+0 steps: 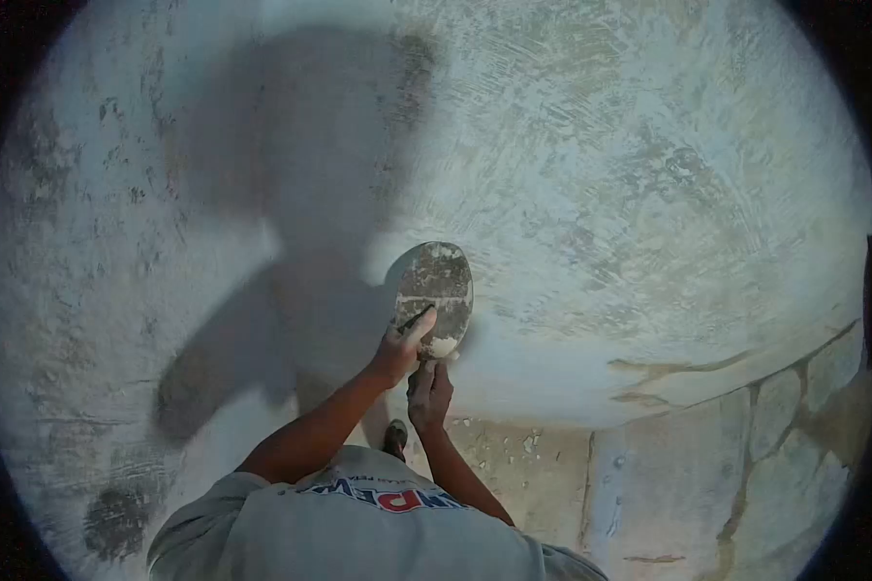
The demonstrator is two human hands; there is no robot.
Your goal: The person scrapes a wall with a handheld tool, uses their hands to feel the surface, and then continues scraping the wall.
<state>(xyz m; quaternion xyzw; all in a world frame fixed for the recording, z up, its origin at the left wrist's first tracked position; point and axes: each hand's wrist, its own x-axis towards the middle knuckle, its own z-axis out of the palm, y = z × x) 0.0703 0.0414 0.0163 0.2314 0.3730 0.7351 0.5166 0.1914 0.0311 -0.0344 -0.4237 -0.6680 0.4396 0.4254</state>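
Observation:
An oval, flat dark board smeared with pale plaster is held up in front of the wall. My left hand grips its lower left edge, with the thumb lying across the face and the other fingers hidden behind. Just below the board's bottom end is my right hand, its fingers curled closed. A small pale bit shows at those fingertips, and I cannot make out what they hold. Whether the right hand touches the board is not clear.
A large wall with rough, streaky whitish plaster fills the view, and my shadow falls on its left part. Below lies a floor with pale flakes. Cracked stone-like paving is at the lower right. One shoe shows beneath my arms.

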